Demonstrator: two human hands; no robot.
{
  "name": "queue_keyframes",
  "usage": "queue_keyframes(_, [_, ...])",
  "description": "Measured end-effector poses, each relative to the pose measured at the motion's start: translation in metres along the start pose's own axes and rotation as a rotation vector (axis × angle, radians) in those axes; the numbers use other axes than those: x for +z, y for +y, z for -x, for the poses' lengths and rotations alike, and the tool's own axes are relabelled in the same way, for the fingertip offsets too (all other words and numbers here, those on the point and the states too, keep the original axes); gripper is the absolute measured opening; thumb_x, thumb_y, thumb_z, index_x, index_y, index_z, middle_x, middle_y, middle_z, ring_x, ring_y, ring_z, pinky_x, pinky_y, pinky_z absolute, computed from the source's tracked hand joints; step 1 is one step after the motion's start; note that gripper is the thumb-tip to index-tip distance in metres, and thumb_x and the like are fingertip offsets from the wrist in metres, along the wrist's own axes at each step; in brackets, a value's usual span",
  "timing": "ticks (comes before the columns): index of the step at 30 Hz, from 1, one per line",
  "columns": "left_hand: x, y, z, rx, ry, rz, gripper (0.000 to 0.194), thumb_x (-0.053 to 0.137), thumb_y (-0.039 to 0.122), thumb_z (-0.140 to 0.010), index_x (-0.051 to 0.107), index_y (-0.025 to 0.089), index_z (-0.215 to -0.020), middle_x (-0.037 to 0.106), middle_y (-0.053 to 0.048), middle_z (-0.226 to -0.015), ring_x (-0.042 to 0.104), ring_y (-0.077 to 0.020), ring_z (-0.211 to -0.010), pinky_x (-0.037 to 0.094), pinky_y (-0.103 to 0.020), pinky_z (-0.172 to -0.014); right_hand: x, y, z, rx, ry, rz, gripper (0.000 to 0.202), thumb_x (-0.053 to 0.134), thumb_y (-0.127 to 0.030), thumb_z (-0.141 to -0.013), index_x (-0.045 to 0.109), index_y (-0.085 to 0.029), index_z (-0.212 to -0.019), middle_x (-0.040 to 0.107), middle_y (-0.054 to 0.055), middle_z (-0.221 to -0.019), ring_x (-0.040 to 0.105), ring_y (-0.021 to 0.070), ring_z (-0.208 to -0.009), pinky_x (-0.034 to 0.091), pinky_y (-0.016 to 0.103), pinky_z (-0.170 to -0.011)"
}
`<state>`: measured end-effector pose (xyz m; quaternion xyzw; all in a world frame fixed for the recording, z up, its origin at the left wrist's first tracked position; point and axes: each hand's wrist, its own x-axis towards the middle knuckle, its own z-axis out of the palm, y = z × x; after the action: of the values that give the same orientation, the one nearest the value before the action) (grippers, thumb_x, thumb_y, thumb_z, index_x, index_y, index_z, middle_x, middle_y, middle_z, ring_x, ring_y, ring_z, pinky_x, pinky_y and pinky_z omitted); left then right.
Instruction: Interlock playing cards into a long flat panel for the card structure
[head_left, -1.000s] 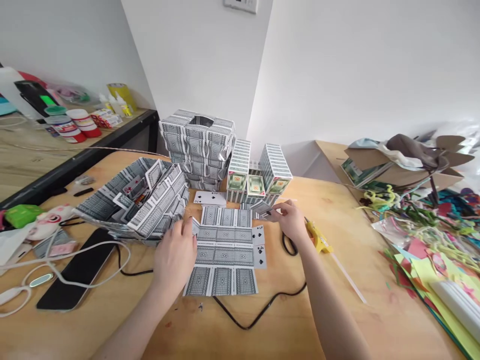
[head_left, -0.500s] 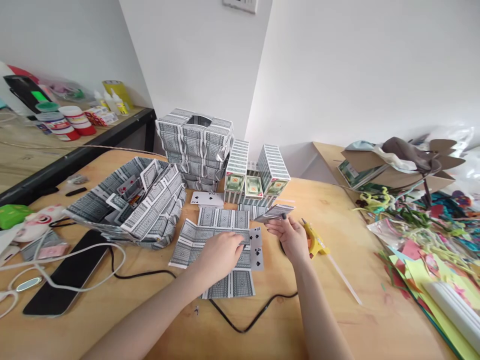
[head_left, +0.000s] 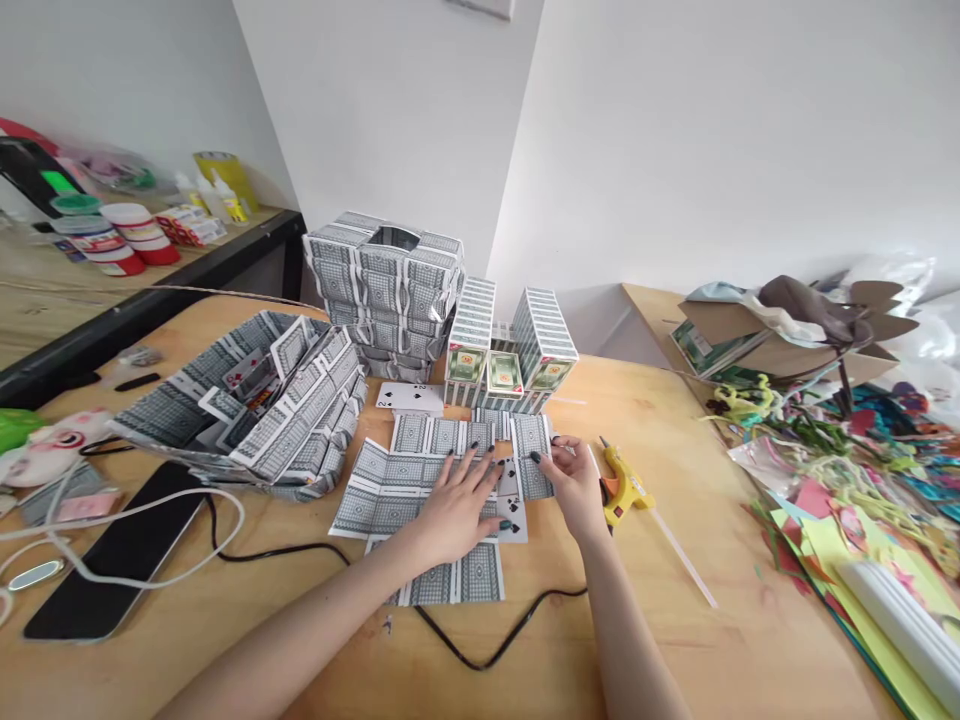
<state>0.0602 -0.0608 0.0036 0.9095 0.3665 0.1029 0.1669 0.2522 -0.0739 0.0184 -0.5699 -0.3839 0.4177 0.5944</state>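
Note:
A flat panel of joined playing cards (head_left: 401, 508), mostly showing grey patterned backs, lies on the table. My left hand (head_left: 459, 505) rests on it palm down with fingers spread. Between the thumb and fingers of my right hand (head_left: 575, 483) is a folded card piece (head_left: 532, 455), back side up, at the panel's right edge. It partly covers the face-up spade cards (head_left: 512, 515) sticking out there; whether it touches them I cannot tell. Just right of that hand lies a yellow glue gun (head_left: 624, 487) with a clear glue stick in its rear.
Behind the panel stand a tall card-built box (head_left: 382, 290) and stacked green card packs (head_left: 504, 373). An open card basket (head_left: 300, 420) holding loose cards sits left, near a phone (head_left: 112, 550). A black cord (head_left: 517, 630) crosses the front. Craft scraps (head_left: 847, 540) pile up right.
My left hand has opened from a closed pose and flattened onto the panel. My right hand has turned the folded card piece and brought it down to the panel's right edge.

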Motion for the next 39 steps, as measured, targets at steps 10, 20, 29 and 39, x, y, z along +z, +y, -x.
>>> queue_keyframes(10, [0.003, -0.001, 0.001, -0.013, 0.093, 0.034, 0.055, 0.041, 0.045, -0.085, 0.033, 0.019, -0.133, 0.029, -0.008, -0.144, 0.015, -0.0258, -0.135, 0.015, -0.050, -0.108, -0.006, -0.018, 0.010, -0.057, -0.129, 0.004, 0.011, 0.068, -0.025, -0.066, 0.066, -0.022, -0.076, 0.067, 0.002, -0.086, 0.061, 0.0180, -0.088, 0.046, 0.033, -0.083])
queue_keyframes(20, [-0.005, -0.009, -0.009, -0.166, 0.212, 0.957, 0.026, 0.046, 0.034, -0.085, 0.051, 0.016, -0.103, 0.064, -0.006, -0.090, 0.063, -0.0164, -0.079, 0.053, -0.032, -0.072, 0.022, -0.018, 0.018, 0.099, -0.186, -0.256, 0.027, 0.073, -0.027, -0.063, 0.064, -0.021, -0.087, 0.068, 0.004, -0.090, 0.062, 0.0201, -0.086, 0.047, 0.039, -0.084])
queue_keyframes(29, [0.001, -0.010, -0.010, -0.288, 0.170, 1.228, 0.029, 0.051, 0.043, -0.080, 0.050, 0.016, -0.071, 0.059, 0.001, -0.054, 0.060, -0.0142, -0.049, 0.051, -0.027, -0.050, 0.026, -0.009, 0.013, 0.113, -0.106, -0.271, 0.022, 0.064, -0.041, -0.073, 0.065, -0.021, -0.081, 0.067, 0.003, -0.088, 0.060, 0.0173, -0.083, 0.049, 0.034, -0.077])
queue_keyframes(39, [0.005, -0.019, -0.014, -0.231, 0.453, 1.233, 0.017, 0.053, 0.027, -0.079, 0.061, 0.017, -0.090, 0.059, -0.005, -0.097, 0.064, -0.0143, -0.070, 0.056, -0.033, -0.067, 0.022, -0.035, 0.022, 0.202, -0.330, -0.255, 0.070, 0.028, -0.075, -0.073, 0.066, -0.020, -0.095, 0.055, 0.011, -0.122, 0.057, 0.0246, -0.095, 0.052, 0.034, -0.066])
